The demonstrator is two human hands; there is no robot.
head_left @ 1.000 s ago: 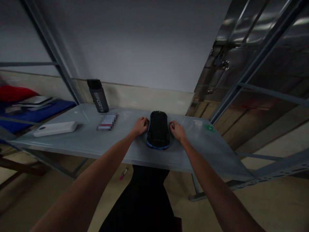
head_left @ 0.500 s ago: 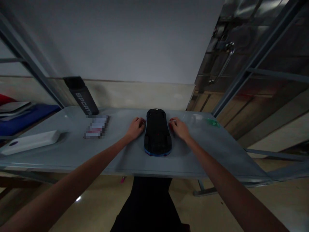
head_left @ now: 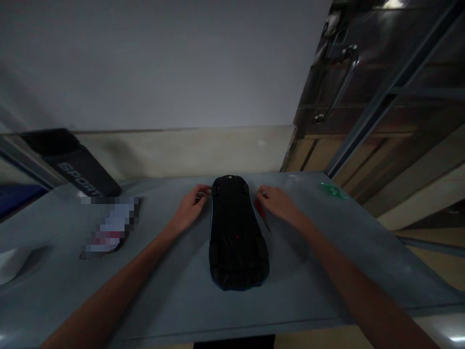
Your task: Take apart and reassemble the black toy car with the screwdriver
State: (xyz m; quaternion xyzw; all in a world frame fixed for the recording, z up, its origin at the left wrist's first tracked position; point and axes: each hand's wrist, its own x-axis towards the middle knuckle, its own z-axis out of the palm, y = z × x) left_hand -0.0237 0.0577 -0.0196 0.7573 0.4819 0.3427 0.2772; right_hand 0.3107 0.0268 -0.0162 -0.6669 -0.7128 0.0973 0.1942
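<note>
An upside-down toy car (head_left: 238, 213) lies on the grey table, its black underside up and blue edges showing around it. My left hand (head_left: 192, 203) rests by its far left side, fingers curled; whatever may be in them is too dim to make out. On the far right side my right hand (head_left: 276, 199) has its fingers drawn together, with a small greyish spot showing at the fingertips. Just below those fingertips is a screwdriver with a red handle (head_left: 259, 208), its thin shaft pointing toward me. I cannot tell whether the hand touches the handle.
A dark bottle marked SPORT (head_left: 80, 167) leans at the back left, with a blurred-out flat item (head_left: 112, 225) before it. A white object (head_left: 12, 264) is at the left edge. Green scraps (head_left: 333, 190) lie back right. A wall (head_left: 189, 152) closes the table's far side.
My view has moved closer to the table, so the car looks larger. The screwdriver beside my right hand now shows more clearly. Both hands remain on either side of the car.
</note>
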